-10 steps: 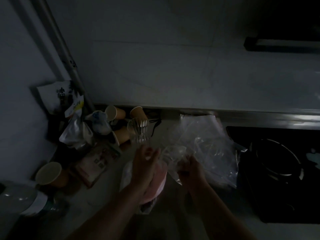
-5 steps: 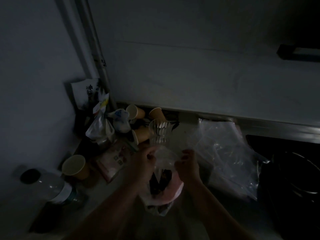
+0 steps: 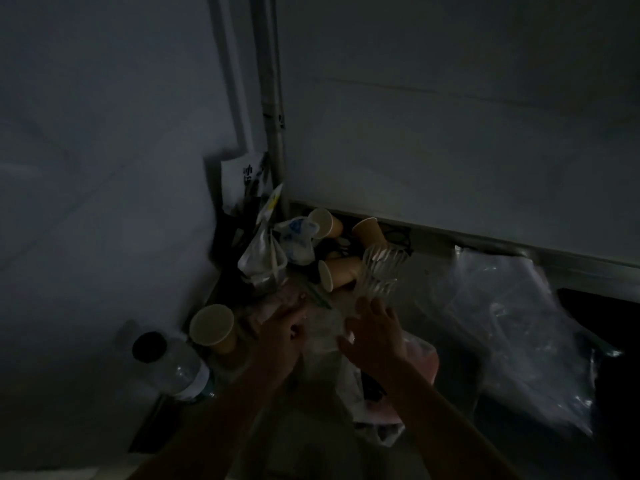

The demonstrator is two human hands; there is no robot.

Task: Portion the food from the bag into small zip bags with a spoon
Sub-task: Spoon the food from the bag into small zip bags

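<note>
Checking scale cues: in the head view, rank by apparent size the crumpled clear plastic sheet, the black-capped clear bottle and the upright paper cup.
1. Crumpled clear plastic sheet
2. Black-capped clear bottle
3. Upright paper cup; the bottle is nearer, so unsure.
</note>
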